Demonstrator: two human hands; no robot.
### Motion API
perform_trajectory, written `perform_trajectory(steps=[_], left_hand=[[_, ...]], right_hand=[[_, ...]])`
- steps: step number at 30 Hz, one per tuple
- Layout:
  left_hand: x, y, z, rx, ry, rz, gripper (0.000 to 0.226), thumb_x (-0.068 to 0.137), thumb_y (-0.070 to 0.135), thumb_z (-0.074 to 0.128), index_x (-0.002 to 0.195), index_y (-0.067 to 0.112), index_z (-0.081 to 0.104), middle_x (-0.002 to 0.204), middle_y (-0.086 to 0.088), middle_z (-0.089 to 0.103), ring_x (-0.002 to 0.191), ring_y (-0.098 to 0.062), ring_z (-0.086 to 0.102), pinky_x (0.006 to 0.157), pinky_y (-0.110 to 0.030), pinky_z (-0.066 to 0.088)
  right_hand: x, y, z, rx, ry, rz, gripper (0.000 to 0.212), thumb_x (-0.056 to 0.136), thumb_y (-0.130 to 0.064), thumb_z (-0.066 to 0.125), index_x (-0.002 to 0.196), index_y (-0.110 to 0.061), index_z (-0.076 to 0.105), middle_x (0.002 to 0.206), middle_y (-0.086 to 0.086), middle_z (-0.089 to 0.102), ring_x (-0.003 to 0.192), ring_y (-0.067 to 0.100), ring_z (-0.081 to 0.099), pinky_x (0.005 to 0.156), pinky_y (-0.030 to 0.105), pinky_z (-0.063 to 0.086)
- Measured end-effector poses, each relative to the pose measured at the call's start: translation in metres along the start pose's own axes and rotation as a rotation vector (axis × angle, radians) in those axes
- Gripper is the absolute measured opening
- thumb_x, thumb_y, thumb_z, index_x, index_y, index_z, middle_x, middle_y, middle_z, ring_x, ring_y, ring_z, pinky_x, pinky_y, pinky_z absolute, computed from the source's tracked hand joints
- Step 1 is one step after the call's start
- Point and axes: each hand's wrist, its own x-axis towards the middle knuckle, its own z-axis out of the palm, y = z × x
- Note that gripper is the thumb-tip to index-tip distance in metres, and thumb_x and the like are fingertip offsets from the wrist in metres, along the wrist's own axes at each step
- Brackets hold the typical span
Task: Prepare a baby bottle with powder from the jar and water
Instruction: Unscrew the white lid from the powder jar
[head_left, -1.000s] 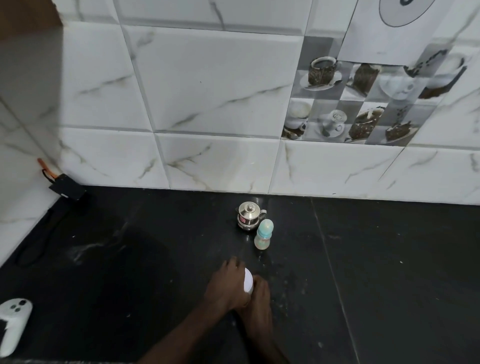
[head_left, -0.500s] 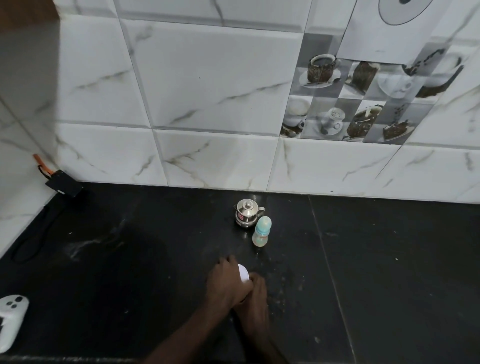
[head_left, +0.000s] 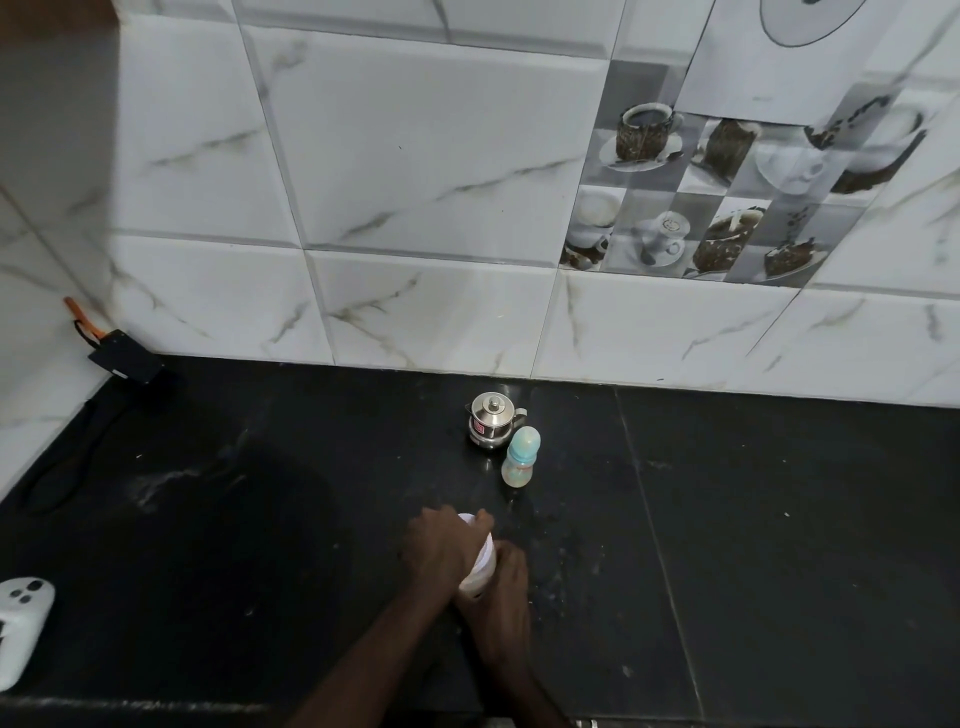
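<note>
On the black worktop, left hand clenched over the white jar lid, right hand clasping its body; baby bottle and steel pot stand behind.

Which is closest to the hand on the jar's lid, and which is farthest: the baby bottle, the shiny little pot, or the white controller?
From the left hand:
1. Baby bottle, just beyond.
2. Shiny pot, behind the bottle, near the wall.
3. White controller, far left edge.
</note>
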Motion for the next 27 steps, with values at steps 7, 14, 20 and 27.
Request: perform_trajectory(steps=[7,14,20,27], left_hand=[[0.019,-0.031,-0.015,-0.392,-0.064,-0.139,0.095,0.071,0.086,0.050,0.131,0.013,0.057,0.124,-0.021,0.066,0.107,-0.039,0.069,0.092,-0.047,0.059],[0.029,-0.063,-0.014,-0.701,0.003,-0.094,0.053,0.078,0.061,0.074,0.095,0.019,0.048,0.101,-0.018,0.067,0.077,-0.030,0.073,0.043,-0.029,0.056],[0.015,-0.085,0.002,-0.647,0.082,-0.052,0.049,0.078,0.049,0.082,0.087,0.021,0.043,0.080,0.011,0.061,0.081,-0.022,0.062,0.078,-0.038,0.050],[0.007,-0.125,0.055,-0.406,0.102,0.029,0.061,0.064,0.066,0.079,0.099,0.030,0.045,0.099,0.006,0.052,0.095,-0.021,0.061,0.078,-0.039,0.055]], right_hand=[[-0.002,-0.008,-0.003,0.061,0.002,-0.011,0.065,0.073,-0.057,0.079,0.125,-0.037,0.047,0.125,-0.016,0.048,0.111,0.008,0.056,0.093,0.033,0.055],[-0.002,-0.007,0.000,0.142,0.082,0.025,0.066,0.056,-0.051,0.088,0.107,-0.042,0.047,0.110,-0.021,0.049,0.102,0.002,0.058,0.082,0.037,0.055],[-0.002,-0.008,-0.002,0.141,0.064,0.024,0.066,0.057,-0.052,0.086,0.108,-0.042,0.045,0.109,-0.022,0.047,0.104,0.004,0.056,0.084,0.038,0.054],[0.001,-0.004,-0.004,0.093,0.034,-0.014,0.074,0.059,-0.048,0.085,0.122,-0.037,0.048,0.117,-0.020,0.047,0.112,0.005,0.054,0.088,0.034,0.053]])
